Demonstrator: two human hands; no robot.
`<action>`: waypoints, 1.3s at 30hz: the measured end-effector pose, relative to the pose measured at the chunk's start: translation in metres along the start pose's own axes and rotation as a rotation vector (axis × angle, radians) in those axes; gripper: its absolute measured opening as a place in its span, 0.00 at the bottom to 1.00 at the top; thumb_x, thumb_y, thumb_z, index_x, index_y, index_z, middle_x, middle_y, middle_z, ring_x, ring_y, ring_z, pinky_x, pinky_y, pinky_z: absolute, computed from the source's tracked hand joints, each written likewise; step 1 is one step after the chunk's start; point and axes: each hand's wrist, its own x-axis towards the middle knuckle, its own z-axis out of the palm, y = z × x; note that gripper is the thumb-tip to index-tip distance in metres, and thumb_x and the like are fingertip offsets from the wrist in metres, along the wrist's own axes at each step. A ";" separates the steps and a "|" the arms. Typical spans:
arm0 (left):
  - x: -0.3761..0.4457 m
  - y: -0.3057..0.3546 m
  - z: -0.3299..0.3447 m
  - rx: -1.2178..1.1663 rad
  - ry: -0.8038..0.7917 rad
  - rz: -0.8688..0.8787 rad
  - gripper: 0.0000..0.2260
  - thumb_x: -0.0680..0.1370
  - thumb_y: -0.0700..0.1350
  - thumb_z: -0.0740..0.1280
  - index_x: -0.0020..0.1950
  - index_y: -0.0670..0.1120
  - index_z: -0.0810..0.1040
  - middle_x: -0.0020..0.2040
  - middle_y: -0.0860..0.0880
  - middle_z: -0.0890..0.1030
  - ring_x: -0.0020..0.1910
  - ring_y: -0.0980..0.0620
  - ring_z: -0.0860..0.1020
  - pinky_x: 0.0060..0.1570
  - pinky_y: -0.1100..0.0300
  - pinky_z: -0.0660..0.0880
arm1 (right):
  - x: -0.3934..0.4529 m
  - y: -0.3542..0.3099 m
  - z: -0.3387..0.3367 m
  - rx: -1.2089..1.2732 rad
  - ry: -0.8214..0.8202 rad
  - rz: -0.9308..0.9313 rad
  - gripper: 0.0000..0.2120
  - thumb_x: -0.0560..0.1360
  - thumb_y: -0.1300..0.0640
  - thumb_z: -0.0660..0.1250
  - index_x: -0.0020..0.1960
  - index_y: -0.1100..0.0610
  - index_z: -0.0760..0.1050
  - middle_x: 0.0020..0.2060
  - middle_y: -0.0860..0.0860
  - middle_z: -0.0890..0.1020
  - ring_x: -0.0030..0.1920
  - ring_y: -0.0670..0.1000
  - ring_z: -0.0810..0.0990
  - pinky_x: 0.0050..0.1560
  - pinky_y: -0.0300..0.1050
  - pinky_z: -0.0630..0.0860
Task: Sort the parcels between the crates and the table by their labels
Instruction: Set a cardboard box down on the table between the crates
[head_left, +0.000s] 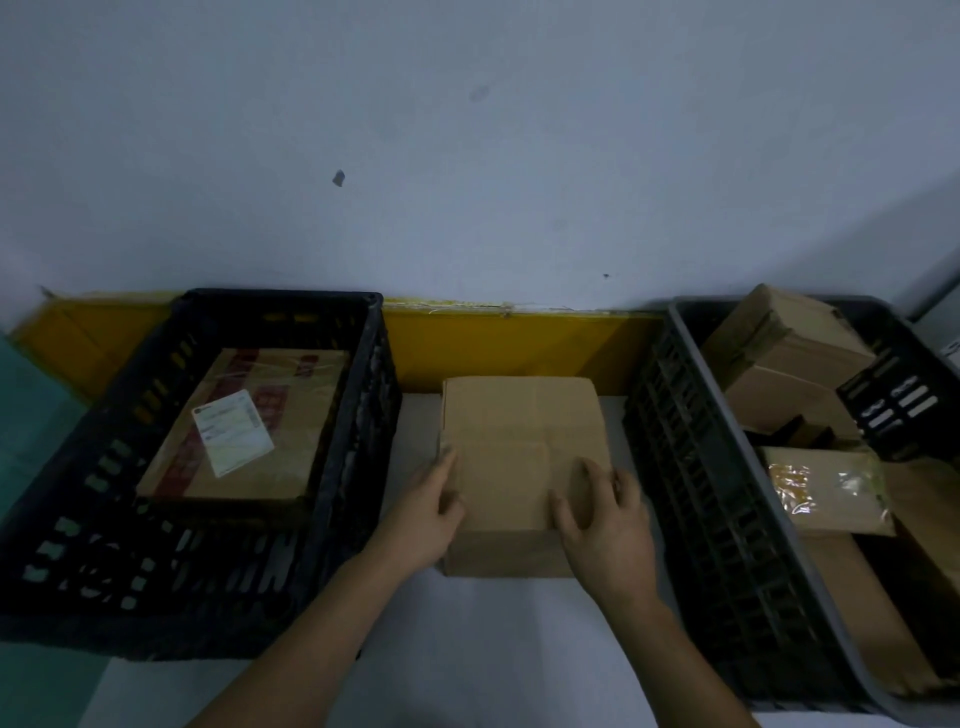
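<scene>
Both hands frame a plain cardboard parcel (519, 467) on the white bench (498, 644), between the black crate (332, 499) at its left end and the grey crate (727, 525) at its right. The left hand (428, 512) presses its side, fingers straight; the right hand (605, 512) lies spread across its top. With no label showing on the visible faces, it risks landing in the wrong crate. The brown box looks creased and taped shut.

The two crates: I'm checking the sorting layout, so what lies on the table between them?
In the head view, one plain cardboard box sits on the table between the left crate and right crate, with the left hand and right hand on it.
</scene>
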 end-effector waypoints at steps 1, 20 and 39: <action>0.001 0.001 0.003 0.026 0.021 0.001 0.33 0.87 0.52 0.62 0.87 0.60 0.48 0.86 0.52 0.57 0.81 0.50 0.63 0.76 0.58 0.63 | 0.001 0.000 0.000 0.011 -0.020 0.016 0.34 0.80 0.30 0.62 0.81 0.43 0.61 0.80 0.55 0.64 0.75 0.62 0.69 0.67 0.62 0.78; 0.016 0.006 0.002 0.148 -0.055 -0.005 0.33 0.87 0.58 0.59 0.88 0.54 0.48 0.87 0.48 0.56 0.83 0.47 0.62 0.79 0.53 0.63 | 0.000 -0.018 -0.025 0.017 0.141 -0.024 0.36 0.80 0.33 0.66 0.82 0.48 0.66 0.78 0.51 0.71 0.70 0.56 0.77 0.62 0.57 0.82; 0.005 0.068 0.005 0.095 0.005 -0.063 0.50 0.71 0.81 0.59 0.86 0.60 0.47 0.87 0.51 0.52 0.84 0.41 0.56 0.77 0.37 0.64 | 0.001 -0.030 -0.003 0.184 0.096 -0.281 0.27 0.88 0.37 0.49 0.78 0.46 0.75 0.77 0.45 0.73 0.75 0.48 0.69 0.74 0.49 0.67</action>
